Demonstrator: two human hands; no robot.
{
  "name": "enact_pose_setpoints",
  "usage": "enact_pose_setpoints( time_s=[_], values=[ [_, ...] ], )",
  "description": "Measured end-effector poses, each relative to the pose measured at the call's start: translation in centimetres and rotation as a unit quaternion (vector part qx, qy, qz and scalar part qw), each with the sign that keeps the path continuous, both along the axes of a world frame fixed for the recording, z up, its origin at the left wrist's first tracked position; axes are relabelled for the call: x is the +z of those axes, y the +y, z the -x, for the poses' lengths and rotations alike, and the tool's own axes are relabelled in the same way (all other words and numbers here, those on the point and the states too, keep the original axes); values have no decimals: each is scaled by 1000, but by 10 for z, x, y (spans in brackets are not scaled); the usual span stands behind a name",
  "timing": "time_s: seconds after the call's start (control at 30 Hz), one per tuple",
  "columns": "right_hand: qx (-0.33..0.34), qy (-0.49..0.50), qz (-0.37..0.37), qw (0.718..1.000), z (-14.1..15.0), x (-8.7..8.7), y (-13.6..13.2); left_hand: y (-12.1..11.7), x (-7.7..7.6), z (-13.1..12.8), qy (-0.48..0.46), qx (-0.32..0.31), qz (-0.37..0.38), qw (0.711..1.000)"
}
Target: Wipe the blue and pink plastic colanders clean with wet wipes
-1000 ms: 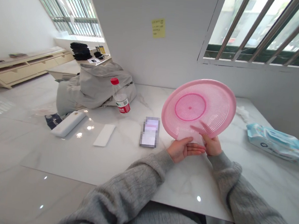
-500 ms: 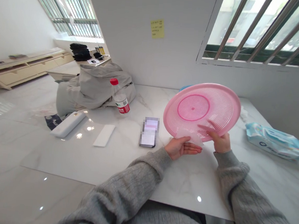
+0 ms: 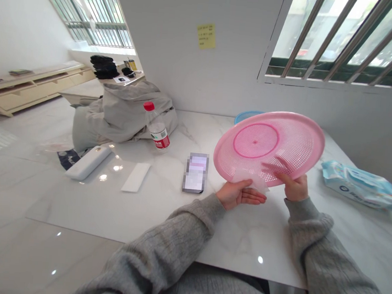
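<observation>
A round pink plastic mesh basket (image 3: 268,146) stands tilted above the marble table, its face turned toward me. My right hand (image 3: 293,186) grips its lower right rim, with the fingers showing dimly through the mesh. My left hand (image 3: 239,194) lies against the lower rim, palm turned up, pressing a white wet wipe (image 3: 251,179) to the basket. The wipe is folded over the rim, and part of it is hidden behind the basket.
A blurred phone (image 3: 195,173), a white strip (image 3: 135,177), a white case (image 3: 88,162) and a water bottle (image 3: 157,129) lie left of my hands. A wipes packet (image 3: 360,186) lies right; a blue basin (image 3: 247,117) stands behind. A grey cloth heap (image 3: 123,113) rests far left.
The pink basket has moved up and to the right and turned a little, and the blue basin behind it now shows more. My right hand has shifted right with it.
</observation>
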State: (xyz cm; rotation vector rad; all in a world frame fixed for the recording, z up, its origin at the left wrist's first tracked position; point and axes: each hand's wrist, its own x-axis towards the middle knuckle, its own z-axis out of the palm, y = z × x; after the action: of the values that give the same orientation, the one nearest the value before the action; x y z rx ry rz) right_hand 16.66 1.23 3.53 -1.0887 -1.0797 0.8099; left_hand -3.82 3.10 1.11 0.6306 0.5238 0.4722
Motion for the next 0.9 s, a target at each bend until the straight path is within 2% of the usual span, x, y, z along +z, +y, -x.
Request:
enact_pose_setpoints(
  time_s=[0.33, 0.5, 0.67, 0.77, 0.9],
  values=[
    [13, -11, -5, 1000, -6, -2, 1, -1, -4, -1, -4, 2, -14, 1000],
    [9, 23, 11, 1000, -3, -11, 5, -3, -9, -7, -14, 30, -9, 999],
    [92, 117, 64, 987, 11, -23, 8, -6, -6, -10, -21, 61, 0, 998],
    [94, 86, 97, 987, 20, -23, 5, -8, -3, -10, -17, 65, 6, 998],
    [57, 12, 134, 989, 28, -11, -2, -9, -3, -11, -12, 70, 3, 997]
  ],
)
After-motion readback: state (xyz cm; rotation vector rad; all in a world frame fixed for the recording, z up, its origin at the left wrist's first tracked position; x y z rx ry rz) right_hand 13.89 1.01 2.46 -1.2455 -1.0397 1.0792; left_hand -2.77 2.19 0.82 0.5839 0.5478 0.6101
